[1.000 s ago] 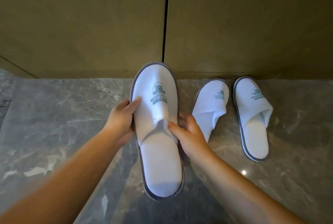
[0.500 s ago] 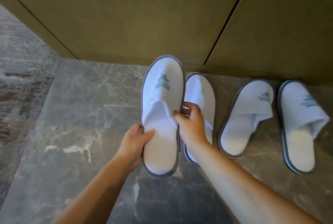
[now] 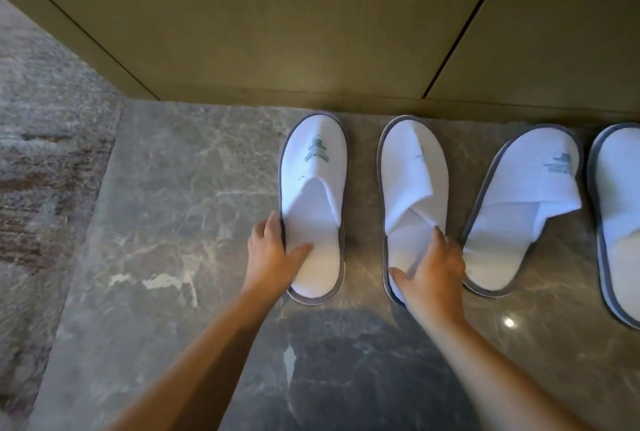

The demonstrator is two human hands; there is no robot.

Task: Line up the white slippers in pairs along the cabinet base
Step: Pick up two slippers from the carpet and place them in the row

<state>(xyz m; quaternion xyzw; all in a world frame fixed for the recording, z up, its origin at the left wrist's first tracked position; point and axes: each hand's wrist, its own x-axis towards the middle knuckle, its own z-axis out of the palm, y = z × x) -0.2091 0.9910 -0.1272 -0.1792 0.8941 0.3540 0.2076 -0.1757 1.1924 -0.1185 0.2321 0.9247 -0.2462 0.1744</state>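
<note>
Several white slippers with grey edging lie on the marble floor, toes toward the cabinet base [image 3: 346, 98]. My left hand [image 3: 273, 254] grips the left edge of the leftmost slipper [image 3: 313, 188], thumb on its insole. My right hand [image 3: 433, 271] rests on the heel of the second slipper [image 3: 410, 174], fingers spread over it. A third slipper [image 3: 530, 195] lies tilted to the right of it, touching my right hand. A fourth slipper [image 3: 620, 208] is cut off by the right edge.
Olive-brown cabinet doors [image 3: 277, 14] fill the top of the view. Grey marble floor [image 3: 180, 208] lies bare left of the slippers. A patterned carpet [image 3: 41, 139] borders the marble at far left.
The two slippers, stacked and lifted a second ago, now lie flat and apart on the floor, one under each hand. The view has shifted left and closer.
</note>
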